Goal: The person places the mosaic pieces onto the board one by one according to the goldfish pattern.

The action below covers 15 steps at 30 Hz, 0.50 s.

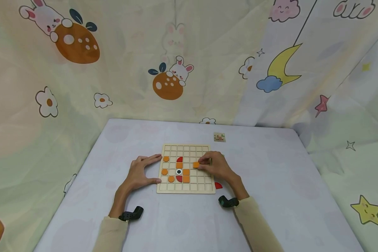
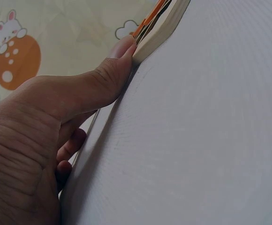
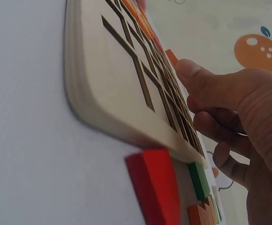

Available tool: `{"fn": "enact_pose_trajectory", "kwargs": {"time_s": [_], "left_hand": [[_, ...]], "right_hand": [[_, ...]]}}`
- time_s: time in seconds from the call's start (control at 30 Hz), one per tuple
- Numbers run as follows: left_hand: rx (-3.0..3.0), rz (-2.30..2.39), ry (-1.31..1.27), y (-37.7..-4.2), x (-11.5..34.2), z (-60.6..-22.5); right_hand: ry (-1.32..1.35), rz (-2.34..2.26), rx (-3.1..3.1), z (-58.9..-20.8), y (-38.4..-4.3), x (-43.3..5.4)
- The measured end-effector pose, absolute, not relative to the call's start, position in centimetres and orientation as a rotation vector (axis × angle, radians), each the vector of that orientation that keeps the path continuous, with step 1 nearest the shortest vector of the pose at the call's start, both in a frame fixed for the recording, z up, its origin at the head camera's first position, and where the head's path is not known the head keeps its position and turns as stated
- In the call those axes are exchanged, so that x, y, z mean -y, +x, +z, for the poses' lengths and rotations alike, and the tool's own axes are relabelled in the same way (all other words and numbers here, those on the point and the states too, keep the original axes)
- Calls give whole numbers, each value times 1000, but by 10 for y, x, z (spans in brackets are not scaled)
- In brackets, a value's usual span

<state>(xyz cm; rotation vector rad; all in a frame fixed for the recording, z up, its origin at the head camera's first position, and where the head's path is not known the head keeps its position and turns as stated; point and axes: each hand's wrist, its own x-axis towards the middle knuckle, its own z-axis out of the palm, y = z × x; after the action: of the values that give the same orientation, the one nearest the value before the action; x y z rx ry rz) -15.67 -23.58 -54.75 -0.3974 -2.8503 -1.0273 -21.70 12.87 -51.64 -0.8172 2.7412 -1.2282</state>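
Note:
A wooden grid board lies on the table. The right hand pinches an orange square block between thumb and fingertips over the board's right half. Along the board's left edge, the left hand rests with thumb and fingers spread, tips against the rim; its thumb shows at the edge in the left wrist view. Orange round pieces sit in the left columns. Near the middle are orange squares, red quarter-circles and a white disc with a black dot.
Just off the board's right edge lies a loose red piece, with a green block and orange block farther along, mostly behind the right hand in the head view. A small patterned card lies beyond the board on the white table.

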Motion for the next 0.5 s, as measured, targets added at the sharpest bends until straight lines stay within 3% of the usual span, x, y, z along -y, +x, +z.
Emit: {"fn": "enact_pose_trajectory", "kwargs": {"time_s": [0.5], "left_hand": [[2832, -1006, -415, -158, 238, -550]], "right_hand": [[-802, -1235, -2706, -523, -218, -112]]}}
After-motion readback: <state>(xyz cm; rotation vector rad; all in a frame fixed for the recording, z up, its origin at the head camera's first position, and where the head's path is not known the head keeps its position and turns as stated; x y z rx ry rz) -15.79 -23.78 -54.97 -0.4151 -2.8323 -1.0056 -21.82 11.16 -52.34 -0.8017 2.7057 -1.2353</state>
